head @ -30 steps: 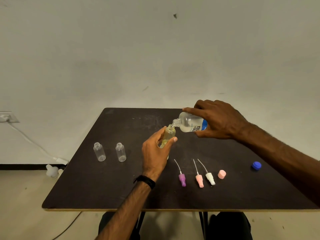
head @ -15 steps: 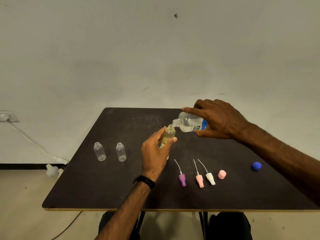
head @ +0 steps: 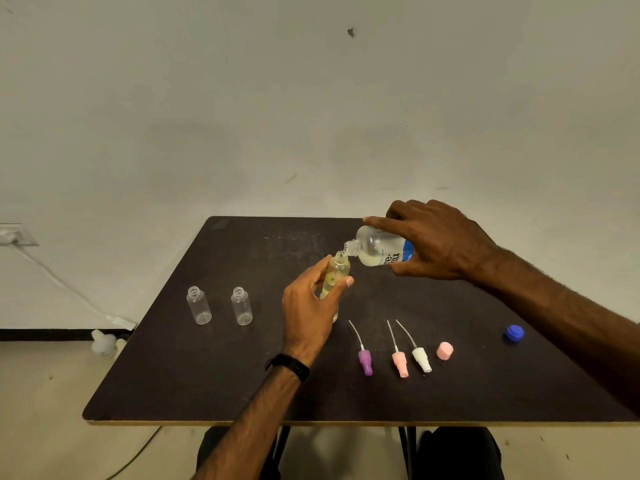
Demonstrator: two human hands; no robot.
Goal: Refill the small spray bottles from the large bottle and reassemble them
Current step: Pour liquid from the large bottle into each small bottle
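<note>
Above the middle of the dark square tabletop (head: pixel 214 368), the person's right hand (head: pixel 438 242) reaches in from the right with its back turned up, fingers curled over the top and thumb underneath, grasping the large clear plastic bottle with a blue label (head: pixel 379 251). That bottle lies tipped nearly level, neck pointing left and slightly down, its open mouth just over the mouth of the small clear spray bottle holding yellowish liquid (head: pixel 335 277). The left hand (head: pixel 310 311), a black band (head: pixel 289 366) on its wrist, comes up from below with the forearm slanting right; thumb and fingers wrap the small bottle's body and keep it slightly tilted, its base close to the table. Left of this grip stand two empty small clear bottles (head: pixel 199 305) (head: pixel 241 306), upright, uncapped and apart from each other. Below and to the right of the grip lie a purple spray pump with a thin tube (head: pixel 364 358), a pink spray pump (head: pixel 400 362) and a white spray pump (head: pixel 421 358), side by side, then a pink cap (head: pixel 444 350). Well to the right, beneath the right forearm, sits a blue screw cap (head: pixel 514 333). Compared with half a second earlier, both hands keep the same grasp and nearly the same pose; the large bottle's tilt and the loose parts on the table look unchanged.
</note>
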